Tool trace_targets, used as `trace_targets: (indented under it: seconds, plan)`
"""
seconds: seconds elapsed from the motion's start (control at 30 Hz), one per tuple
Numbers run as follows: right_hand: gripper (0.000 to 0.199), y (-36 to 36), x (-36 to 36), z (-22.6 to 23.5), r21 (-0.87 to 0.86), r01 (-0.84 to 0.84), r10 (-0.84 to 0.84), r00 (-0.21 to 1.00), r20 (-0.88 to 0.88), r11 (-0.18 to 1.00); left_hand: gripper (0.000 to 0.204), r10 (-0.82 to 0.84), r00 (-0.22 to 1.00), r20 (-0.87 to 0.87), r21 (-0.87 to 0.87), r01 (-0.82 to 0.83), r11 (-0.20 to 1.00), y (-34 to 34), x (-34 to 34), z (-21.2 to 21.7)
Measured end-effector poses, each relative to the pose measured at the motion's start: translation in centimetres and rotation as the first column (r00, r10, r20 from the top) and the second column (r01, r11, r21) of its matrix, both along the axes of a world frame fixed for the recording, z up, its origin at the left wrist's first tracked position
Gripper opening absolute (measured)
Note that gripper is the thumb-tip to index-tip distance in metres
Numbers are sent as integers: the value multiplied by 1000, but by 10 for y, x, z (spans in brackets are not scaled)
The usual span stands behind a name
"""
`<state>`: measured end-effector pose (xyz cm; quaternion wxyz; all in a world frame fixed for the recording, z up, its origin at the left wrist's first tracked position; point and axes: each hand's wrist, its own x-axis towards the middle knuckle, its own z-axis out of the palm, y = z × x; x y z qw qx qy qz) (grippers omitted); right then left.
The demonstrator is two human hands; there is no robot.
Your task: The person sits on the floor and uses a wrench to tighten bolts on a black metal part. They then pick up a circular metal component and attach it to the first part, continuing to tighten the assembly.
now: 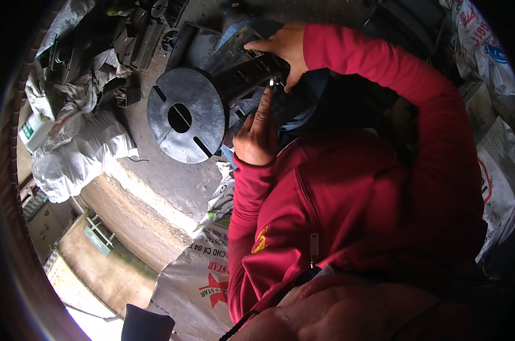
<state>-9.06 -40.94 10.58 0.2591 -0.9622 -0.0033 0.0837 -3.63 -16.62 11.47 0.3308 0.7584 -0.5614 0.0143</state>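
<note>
A black plastic appliance part with a round slotted disc (180,113) at its end rests tilted in front of me. My right hand (283,48), in a red sleeve that arcs over from the right, grips the part's dark ribbed body (243,65) from above. My left hand (257,133) comes up from below, fingers held together and pointing upward. Its fingertips pinch a small shiny metal piece (272,83) against the body, just under my right thumb. What lies behind my hands is hidden.
Crumpled white sacks (81,159) and a pile of black plastic scrap (132,34) lie to the left on the concrete floor (155,176). A white jug (33,132) stands at the far left. Printed sacks lie below (200,273) and to the right (496,170).
</note>
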Motion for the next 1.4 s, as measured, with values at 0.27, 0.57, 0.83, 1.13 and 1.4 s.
trace_targets:
  seconds: [0.27, 0.57, 0.83, 1.13, 1.4]
  plan:
    - [95, 5, 3, 13, 21, 26, -25, 998, -56, 999, 60, -29, 999, -39, -43, 27, 999, 1, 1, -8]
    - [95, -1, 3, -3, 127, 5, -11, 999, 45, 992, 58, -27, 996, -84, 37, 31, 999, 3, 3, -8]
    - [100, -6, 2, -9, 200, -6, -15, 995, 100, 980, 57, -52, 984, -168, 3, 53, 999, 8, 5, -9]
    - [88, -3, -2, -2, 205, 45, -55, 997, 46, 978, 62, -1, 989, 145, 6, 0, 1000, 7, 1, 2]
    - [90, -3, -4, -3, 179, 30, -41, 997, 59, 983, 62, 11, 988, 153, -25, -7, 1000, 8, -2, 0]
